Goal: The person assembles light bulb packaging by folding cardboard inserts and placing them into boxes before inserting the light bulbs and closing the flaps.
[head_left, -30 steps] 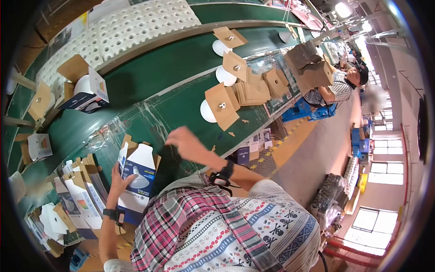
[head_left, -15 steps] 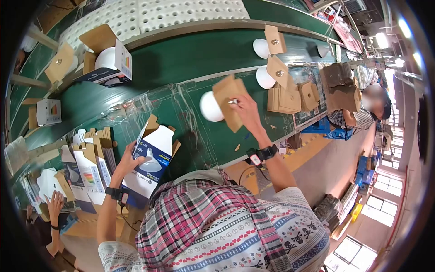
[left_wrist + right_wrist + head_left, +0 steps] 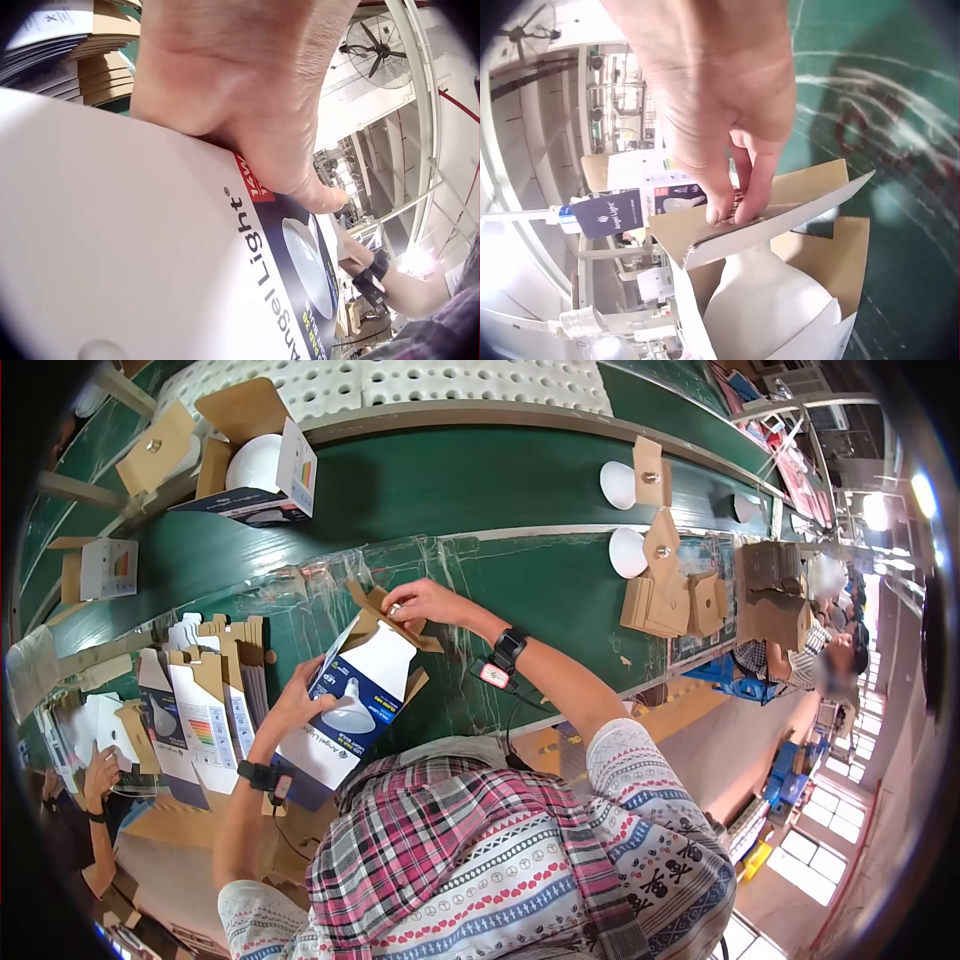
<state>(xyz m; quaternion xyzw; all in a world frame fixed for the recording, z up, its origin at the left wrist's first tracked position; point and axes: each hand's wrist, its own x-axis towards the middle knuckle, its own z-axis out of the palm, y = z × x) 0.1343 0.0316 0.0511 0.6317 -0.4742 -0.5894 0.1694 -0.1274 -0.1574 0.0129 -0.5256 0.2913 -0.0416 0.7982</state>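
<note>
In the head view, my left hand (image 3: 292, 705) grips the side of a blue and white printed light-bulb box (image 3: 340, 745), thumb across its front. The box stands tilted with its top flaps raised. My right hand (image 3: 432, 603) is over the box's mouth. The right wrist view shows its thumb and fingers pinching the metal base of a white light bulb (image 3: 769, 300), which pokes up through a brown cardboard insert (image 3: 810, 184). The bulb's wide body is down between the box walls. In the left wrist view, the box's white side (image 3: 112, 225) lies beneath my palm.
Two bulbs with inserts (image 3: 617, 485) stand at the right, near a stack of inserts (image 3: 650, 608). Folded boxes (image 3: 205, 710) lean at the left, with another person's hand (image 3: 100, 770) beyond. An open box (image 3: 300, 470) holding a bulb sits at the back left.
My right hand reached right, took hold of the nearest bulb with its insert, and brought it left into the box's mouth. My left hand keeps its grip on the box.
</note>
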